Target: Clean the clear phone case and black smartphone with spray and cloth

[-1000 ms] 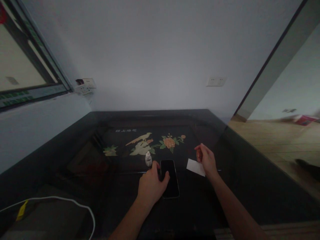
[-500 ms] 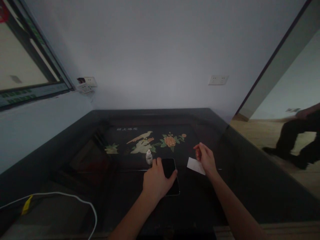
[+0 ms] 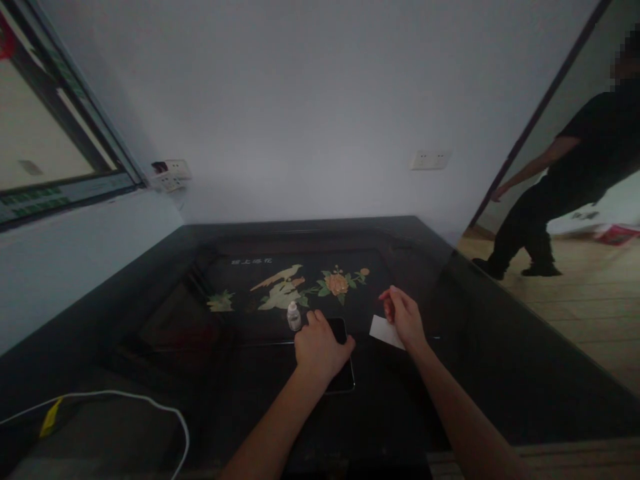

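Observation:
A black smartphone [image 3: 344,383] lies flat on the dark glossy table [image 3: 480,373]. My left hand [image 3: 320,347] spans it from above, fingers at its left side and thumb at its right edge. Just beyond those fingers stands a small clear bottle [image 3: 294,317] with a white cap. My right hand [image 3: 404,317] hovers over a white piece of paper [image 3: 384,330], which it partly covers. Its fingers are curled with thumb and index finger close together; whether something tiny is between them I cannot make out.
A bird-and-flower picture [image 3: 285,293] decorates the tabletop. A white cable [image 3: 135,395] with a yellow tag [image 3: 51,417] curves at the lower left. Wall sockets [image 3: 431,160] sit above the table. Another person [image 3: 565,167] in dark clothes is at the right, beyond the table.
My left hand has shifted slightly to the right over the phone. The other person has come further into view at the right. My right hand stays about where it was.

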The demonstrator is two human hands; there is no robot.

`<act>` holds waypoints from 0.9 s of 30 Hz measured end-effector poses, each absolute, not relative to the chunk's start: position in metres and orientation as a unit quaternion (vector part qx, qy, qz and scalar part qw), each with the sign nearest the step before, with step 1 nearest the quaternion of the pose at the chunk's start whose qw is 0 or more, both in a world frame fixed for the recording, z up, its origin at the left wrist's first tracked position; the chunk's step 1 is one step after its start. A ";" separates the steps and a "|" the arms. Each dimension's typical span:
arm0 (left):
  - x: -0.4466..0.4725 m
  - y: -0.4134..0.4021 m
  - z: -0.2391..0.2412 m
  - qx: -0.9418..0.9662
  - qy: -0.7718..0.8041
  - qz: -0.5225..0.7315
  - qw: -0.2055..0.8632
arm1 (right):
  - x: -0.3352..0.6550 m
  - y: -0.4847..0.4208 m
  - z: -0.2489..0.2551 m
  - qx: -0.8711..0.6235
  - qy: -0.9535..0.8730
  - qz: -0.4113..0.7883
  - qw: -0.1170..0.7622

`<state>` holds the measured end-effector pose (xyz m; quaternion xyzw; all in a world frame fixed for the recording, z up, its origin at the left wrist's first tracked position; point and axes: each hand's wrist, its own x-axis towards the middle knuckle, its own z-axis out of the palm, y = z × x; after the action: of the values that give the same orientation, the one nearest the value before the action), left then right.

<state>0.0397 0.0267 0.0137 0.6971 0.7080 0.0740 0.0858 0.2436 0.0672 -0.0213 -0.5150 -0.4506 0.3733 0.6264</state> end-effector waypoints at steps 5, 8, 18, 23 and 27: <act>0.040 0.025 0.006 0.691 0.713 0.091 0.074 | 0.242 0.066 -0.019 -0.520 -0.454 0.376 0.619; 0.041 0.024 0.005 0.686 0.716 0.099 0.076 | 0.241 0.065 -0.019 -0.525 -0.456 0.377 0.612; 0.046 0.026 0.002 0.679 0.721 0.111 0.084 | 0.239 0.066 -0.023 -0.525 -0.472 0.368 0.605; 0.041 0.025 -0.001 0.681 0.720 0.113 0.076 | 0.240 0.067 -0.025 -0.528 -0.481 0.363 0.599; 0.031 0.023 0.001 0.686 0.713 0.120 0.079 | 0.242 0.067 -0.027 -0.527 -0.485 0.367 0.593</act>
<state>0.0312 0.0229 0.0013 0.6862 0.7130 0.1203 0.0795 0.2423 0.0673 -0.0267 -0.5275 -0.4851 0.3666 0.5933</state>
